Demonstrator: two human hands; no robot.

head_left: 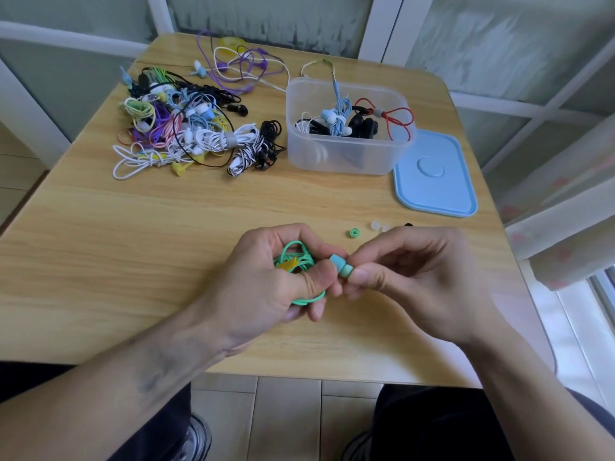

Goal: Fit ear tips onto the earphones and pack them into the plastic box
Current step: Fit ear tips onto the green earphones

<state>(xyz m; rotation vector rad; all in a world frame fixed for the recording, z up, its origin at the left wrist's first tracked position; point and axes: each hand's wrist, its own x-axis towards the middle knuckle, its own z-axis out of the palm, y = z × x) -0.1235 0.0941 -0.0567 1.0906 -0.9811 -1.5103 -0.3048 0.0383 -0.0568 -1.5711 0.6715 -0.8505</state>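
My left hand [266,281] grips a coiled green earphone cable [296,257] and pinches its teal earbud [336,261] between thumb and fingers. My right hand [409,274] pinches a green ear tip [347,271] that sits against the end of that earbud. A second green ear tip [354,232] lies loose on the table just beyond my hands. Two clear ear tips [379,225] and a black one [408,224] lie beside it, partly hidden by my right hand. The clear plastic box [346,158] stands further back and holds several earphones.
A tangled pile of earphones [186,128] in many colours covers the far left of the wooden table [133,227]. The box's blue lid [432,174] lies flat to the right of the box. A window frame and curtain border the table's right side.
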